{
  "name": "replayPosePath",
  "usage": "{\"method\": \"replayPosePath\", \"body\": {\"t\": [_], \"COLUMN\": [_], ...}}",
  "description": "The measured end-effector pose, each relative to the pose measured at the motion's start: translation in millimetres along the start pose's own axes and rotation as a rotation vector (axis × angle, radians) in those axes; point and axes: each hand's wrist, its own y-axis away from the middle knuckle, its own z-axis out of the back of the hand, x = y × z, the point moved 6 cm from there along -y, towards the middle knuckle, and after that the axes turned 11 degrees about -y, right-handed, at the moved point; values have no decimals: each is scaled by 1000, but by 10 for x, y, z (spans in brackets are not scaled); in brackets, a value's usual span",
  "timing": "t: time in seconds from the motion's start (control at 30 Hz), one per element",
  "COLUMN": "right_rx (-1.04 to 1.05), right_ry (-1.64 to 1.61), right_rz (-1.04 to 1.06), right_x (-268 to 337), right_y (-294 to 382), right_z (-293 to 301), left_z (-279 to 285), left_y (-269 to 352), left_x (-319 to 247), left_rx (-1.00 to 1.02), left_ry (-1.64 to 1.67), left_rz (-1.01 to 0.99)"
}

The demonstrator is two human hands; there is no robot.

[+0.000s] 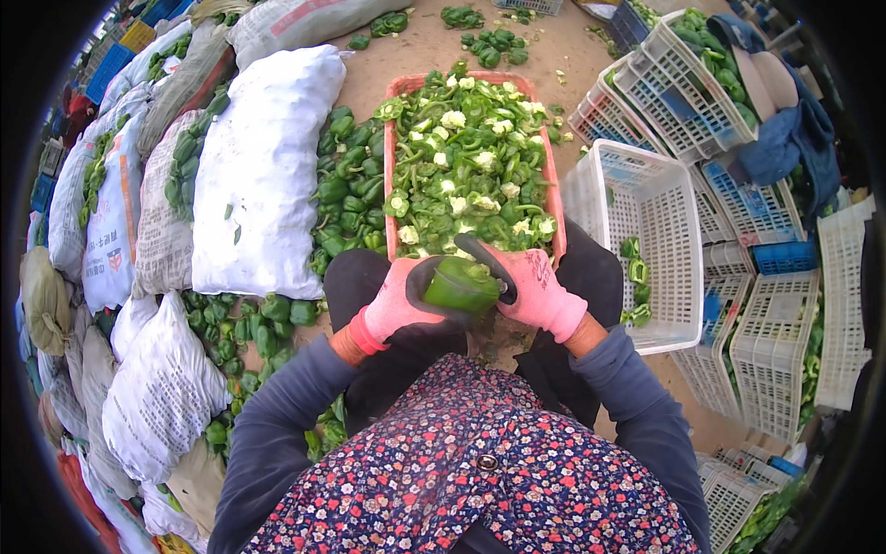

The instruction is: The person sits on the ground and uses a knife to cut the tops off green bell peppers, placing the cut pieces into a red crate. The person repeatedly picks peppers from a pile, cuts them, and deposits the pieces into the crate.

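A whole-looking green bell pepper [460, 285] lies sideways between my hands, over my lap. My left hand [408, 294], in a pink glove with a dark coated palm, cups it from the left and below. My right hand [529, 280], gloved alike, lays its thumb over the top of the pepper and curls its fingers at the right end. A small shiny bit shows at those fingers; what it is cannot be told. Just beyond my hands stands a salmon-pink plastic crate [559, 208] heaped with cut pepper stem ends and pale seed cores.
Right of my knee, a white plastic crate [685, 256] holds several pepper pieces. Stacked crates [775, 332] of peppers stand farther right, near a person's blue-clad limb [810, 149]. Loose green peppers [349, 187] and a full white woven sack [266, 173] lie to my left.
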Motion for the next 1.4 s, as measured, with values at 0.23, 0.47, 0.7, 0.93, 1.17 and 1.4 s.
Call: {"method": "replayPosePath", "body": {"t": [0.23,0.47,0.7,0.93,1.17,1.4], "right_rx": [-97,-197,53,88,158,47], "right_ry": [-39,-173,-58,64,212,451], "right_rz": [-129,-288,-165,-134,-303,-541], "right_x": [-581,-804,-129,-48,-482,-929], "right_y": [-119,155,173,99,-43,-345], "right_z": [-3,178,231,291,106,-3], "left_z": [-155,237,380,405,288,245], "left_y": [-124,-279,-222,-146,-68,-181], "left_x": [-42,25,-128,-114,168,627], "left_rx": [132,-176,-226,-180,-308,-451], "left_ry": [441,-245,-449,-509,-554,-342], "left_rz": [175,36,-185,-182,-115,230]}}
